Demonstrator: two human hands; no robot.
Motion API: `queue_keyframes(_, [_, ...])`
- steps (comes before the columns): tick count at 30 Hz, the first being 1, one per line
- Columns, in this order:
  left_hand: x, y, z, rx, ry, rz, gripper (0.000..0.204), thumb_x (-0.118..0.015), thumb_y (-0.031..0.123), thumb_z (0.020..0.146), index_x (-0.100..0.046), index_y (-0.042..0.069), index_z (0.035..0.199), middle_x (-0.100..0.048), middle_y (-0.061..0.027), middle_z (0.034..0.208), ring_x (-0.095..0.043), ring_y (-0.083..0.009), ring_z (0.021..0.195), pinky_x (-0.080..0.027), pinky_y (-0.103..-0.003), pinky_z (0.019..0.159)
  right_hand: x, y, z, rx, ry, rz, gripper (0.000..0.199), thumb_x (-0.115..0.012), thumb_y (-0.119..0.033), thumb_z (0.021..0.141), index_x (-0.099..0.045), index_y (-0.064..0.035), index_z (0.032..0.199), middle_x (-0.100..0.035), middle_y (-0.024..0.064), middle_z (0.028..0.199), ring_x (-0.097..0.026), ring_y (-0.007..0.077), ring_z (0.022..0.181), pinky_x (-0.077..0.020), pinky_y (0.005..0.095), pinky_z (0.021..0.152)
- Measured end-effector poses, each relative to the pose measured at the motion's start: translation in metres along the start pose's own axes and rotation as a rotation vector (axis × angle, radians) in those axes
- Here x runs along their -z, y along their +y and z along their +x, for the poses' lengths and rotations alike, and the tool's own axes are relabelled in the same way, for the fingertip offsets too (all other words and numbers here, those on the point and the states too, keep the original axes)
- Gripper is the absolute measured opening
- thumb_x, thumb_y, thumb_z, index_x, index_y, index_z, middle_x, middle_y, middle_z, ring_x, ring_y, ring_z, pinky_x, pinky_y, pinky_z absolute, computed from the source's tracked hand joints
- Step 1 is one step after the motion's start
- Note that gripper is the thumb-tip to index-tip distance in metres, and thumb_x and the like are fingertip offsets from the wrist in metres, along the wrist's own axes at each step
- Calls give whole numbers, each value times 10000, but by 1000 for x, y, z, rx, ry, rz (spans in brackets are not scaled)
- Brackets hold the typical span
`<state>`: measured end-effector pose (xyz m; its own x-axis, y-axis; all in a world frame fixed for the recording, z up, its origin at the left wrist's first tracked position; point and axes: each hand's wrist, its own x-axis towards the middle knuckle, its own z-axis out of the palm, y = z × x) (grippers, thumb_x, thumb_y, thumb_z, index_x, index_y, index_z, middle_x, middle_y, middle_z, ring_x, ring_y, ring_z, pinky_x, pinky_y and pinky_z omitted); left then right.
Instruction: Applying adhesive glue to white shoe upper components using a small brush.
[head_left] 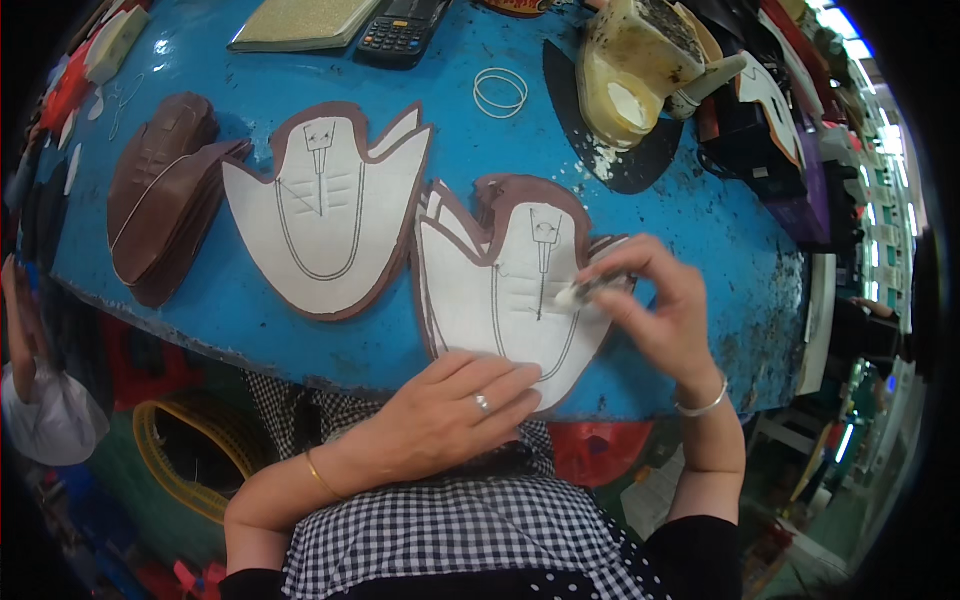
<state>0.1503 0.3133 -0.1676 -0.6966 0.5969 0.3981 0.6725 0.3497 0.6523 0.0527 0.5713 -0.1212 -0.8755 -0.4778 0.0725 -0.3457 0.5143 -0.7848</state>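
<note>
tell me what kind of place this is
Most likely a shoe-making workshop. Flat shoe upper pieces with white lining lie on a worn blue workbench, a stack of brown leather cut pieces waits at the left, and a stained glue pot stands behind.

Bright even light, glare top right, fisheye bending, dark corners

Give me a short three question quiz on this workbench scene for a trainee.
1. True or false: the right hand holds a small brush over the near shoe upper piece.
2. Which hand presses that piece flat at its near edge?
3. What lies left of the second upper piece: A, a stack of brown leather pieces; B, the glue pot?

Key: 1 true. 2 the left hand. 3 A.
</note>
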Motion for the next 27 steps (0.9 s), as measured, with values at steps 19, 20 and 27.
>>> queue_keyframes(19, [-7,8,11,-15,-30,227,321,-673,149,821,-696,45,1123,-653,-69,1102,-644,-214,993,-509,-327,815,-21,-15,-9,323,-19,-200,256,-838,-74,745,-724,-78,974,-701,45,863,-629,214,784,-467,357,799])
queue_keyframes(20, [-7,8,11,0,-23,216,327,-659,131,812,-696,41,1124,-646,-69,1066,-645,-212,965,-509,-322,795,-19,-15,-12,323,-18,-201,256,-838,-74,745,-724,-78,974,-701,45,863,-629,214,784,-467,357,799])
queue_keyframes(27, [38,-4,12,-159,263,348,269,-730,168,758,-763,115,1019,-500,42,720,-559,-158,662,-455,-320,572,-3,8,-22,9,436,484,206,-649,-17,979,-590,20,1173,-707,127,1120,-659,154,1017,-532,302,927])
